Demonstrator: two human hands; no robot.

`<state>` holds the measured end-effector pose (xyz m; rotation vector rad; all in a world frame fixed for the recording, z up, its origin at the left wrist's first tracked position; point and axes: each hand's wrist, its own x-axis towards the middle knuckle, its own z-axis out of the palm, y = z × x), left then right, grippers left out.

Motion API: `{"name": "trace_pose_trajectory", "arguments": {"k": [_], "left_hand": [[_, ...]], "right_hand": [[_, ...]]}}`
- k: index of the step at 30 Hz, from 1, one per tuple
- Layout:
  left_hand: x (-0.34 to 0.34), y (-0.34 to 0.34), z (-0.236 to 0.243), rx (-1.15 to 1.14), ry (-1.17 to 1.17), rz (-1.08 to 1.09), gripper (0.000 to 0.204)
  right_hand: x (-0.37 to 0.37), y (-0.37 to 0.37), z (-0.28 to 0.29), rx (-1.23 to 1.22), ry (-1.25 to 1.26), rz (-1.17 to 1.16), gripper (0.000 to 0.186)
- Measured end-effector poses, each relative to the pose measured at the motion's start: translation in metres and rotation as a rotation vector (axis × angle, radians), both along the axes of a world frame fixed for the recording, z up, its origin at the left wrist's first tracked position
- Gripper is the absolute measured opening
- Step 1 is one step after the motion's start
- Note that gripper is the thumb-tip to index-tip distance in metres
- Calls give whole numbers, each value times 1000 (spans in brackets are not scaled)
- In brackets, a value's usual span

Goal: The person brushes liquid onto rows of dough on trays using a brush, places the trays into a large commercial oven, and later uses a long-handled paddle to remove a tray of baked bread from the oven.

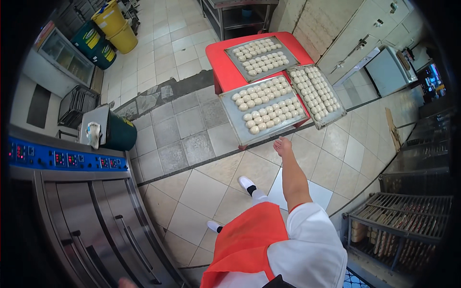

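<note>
Dough balls, pale, smooth and slightly glossy, sit in two blocks on the front tray, a shallow metal sheet at the near side of the red bench, where it juts out past the edge. A rear tray and a right tray, each also filled with balls, lie beside it. The balls look soft and easily dented, perhaps a little tacky, so fingers are best kept off them. The metal sheet should be stiff, and fully laden it would likely feel fairly heavy and want to tip if raised from one side. The sound hold is by the rim, one hand at each of two opposite edges, kept level so that the balls do not roll or slide together. The person's right arm stretches forward, nearly straight, out of a white sleeve; the right hand hangs just short of the front tray's near edge, apparently bare of any object, fingers loosely bent rather than clenched. Only a blurred bit of the left hand shows at the lower edge, near the steel oven; whether it is spread, closed or holding something cannot be told.
</note>
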<state>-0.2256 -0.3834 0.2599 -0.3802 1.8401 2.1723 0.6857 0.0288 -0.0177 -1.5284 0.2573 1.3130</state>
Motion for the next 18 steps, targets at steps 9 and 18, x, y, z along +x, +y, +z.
{"name": "trace_pose_trajectory", "arguments": {"k": [9, 18], "left_hand": [[537, 442, -285, -406, -362, -1535, 41], [652, 559, -319, -294, -280, -1707, 8]], "right_hand": [[21, 75, -20, 105, -84, -73, 15], [40, 54, -24, 290, 59, -32, 16]]}}
